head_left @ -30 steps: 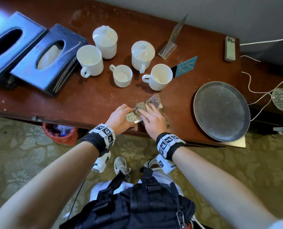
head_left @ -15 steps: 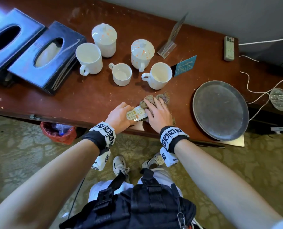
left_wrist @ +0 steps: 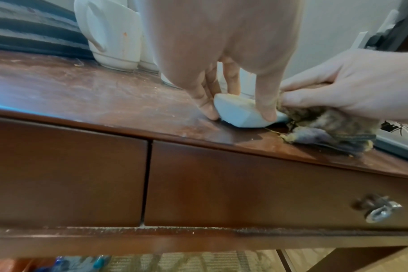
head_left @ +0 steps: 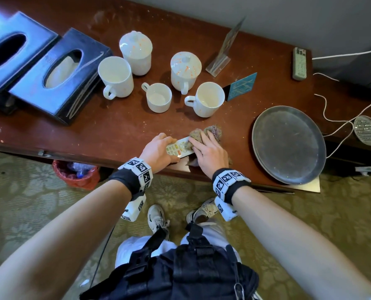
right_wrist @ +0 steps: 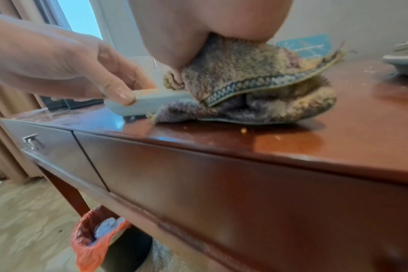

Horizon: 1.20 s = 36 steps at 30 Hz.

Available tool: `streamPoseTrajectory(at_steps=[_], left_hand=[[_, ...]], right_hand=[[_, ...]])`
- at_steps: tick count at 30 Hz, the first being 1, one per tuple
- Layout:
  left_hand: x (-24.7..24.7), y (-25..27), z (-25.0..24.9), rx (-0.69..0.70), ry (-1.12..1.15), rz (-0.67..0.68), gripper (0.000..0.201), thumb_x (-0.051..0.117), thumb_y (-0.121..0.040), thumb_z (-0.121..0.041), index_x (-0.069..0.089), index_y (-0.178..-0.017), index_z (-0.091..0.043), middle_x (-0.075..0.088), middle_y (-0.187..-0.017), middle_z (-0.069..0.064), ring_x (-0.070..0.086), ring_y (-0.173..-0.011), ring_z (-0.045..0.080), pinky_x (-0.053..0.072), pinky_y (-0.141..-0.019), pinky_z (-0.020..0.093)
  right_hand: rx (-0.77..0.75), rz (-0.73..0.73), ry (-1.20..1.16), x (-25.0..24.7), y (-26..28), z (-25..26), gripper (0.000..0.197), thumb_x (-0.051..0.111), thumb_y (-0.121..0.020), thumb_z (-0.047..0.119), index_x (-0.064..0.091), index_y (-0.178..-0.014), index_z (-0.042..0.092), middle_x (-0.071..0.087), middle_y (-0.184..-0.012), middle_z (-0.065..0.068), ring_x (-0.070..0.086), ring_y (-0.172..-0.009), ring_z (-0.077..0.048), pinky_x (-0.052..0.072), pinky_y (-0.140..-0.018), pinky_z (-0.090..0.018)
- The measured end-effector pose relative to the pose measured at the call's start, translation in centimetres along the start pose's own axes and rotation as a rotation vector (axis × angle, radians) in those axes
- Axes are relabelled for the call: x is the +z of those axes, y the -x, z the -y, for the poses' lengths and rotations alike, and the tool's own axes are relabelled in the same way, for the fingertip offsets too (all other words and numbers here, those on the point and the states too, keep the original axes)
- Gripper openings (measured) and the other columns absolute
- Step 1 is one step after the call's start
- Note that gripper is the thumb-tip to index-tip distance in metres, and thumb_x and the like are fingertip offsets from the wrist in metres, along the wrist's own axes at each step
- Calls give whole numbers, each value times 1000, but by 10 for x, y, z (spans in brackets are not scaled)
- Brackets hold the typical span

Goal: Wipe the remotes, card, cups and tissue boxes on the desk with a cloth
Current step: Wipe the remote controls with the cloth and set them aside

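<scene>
At the near edge of the brown wooden desk [head_left: 115, 131], the left hand [head_left: 158, 148] pinches a slim white plastic remote [head_left: 179, 148] by its sides. The right hand [head_left: 210, 151] presses a crumpled brown terry cloth [head_left: 204, 133] over its right end. The remote looks light, stiff and likely to skid, so gripping its edges suits. Farther back stand white ceramic cups [head_left: 208, 99], probably fragile.

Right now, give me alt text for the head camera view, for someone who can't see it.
At the desk's front edge, a left hand grips a white remote while the right hand presses a crumpled cloth onto it. Behind stand five white cups, two dark tissue boxes and a round metal tray.
</scene>
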<state>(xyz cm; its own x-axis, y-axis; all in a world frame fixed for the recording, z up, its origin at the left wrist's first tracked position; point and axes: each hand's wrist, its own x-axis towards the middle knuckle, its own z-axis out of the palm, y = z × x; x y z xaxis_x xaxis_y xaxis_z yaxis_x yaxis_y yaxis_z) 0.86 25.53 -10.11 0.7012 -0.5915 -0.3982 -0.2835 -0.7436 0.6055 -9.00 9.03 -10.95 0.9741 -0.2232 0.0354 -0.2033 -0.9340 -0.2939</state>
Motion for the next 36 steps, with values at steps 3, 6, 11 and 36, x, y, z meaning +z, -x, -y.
streamPoseTrajectory(at_steps=[3, 6, 11, 36], left_hand=[[3, 2, -1, -3, -6, -23, 63, 79, -81, -34, 54, -136, -14, 48, -115, 1, 52, -106, 20, 44, -93, 34], [3, 3, -1, -2, -9, -36, 62, 79, -81, -35, 55, -135, -15, 49, -117, 2, 53, -106, 21, 46, -92, 34], [0, 3, 0, -4, 21, -20, 61, 79, -82, -34, 55, -135, -16, 49, -115, 0, 51, -105, 19, 45, -90, 33], [0, 7, -1, -9, 14, -48, 60, 79, -81, -37, 59, -130, -10, 49, -109, 2, 52, -105, 21, 44, -88, 31]], right_hand=[[40, 72, -8, 0, -5, 3, 34, 50, -101, 24, 61, -133, 28, 49, -146, -8, 37, -140, -32, 43, -102, -43], [-60, -21, -20, -3, 9, -4, 31, 59, -91, 14, 71, -120, 18, 63, -130, -15, 54, -126, -37, 52, -93, -44], [-84, -111, -116, -13, 15, -18, 27, 61, -88, 9, 74, -111, 11, 66, -123, -18, 61, -117, -38, 53, -91, -48], [146, -15, -190, 9, -3, 8, 31, 52, -100, 20, 65, -128, 25, 50, -146, -8, 34, -143, -26, 31, -114, -39]])
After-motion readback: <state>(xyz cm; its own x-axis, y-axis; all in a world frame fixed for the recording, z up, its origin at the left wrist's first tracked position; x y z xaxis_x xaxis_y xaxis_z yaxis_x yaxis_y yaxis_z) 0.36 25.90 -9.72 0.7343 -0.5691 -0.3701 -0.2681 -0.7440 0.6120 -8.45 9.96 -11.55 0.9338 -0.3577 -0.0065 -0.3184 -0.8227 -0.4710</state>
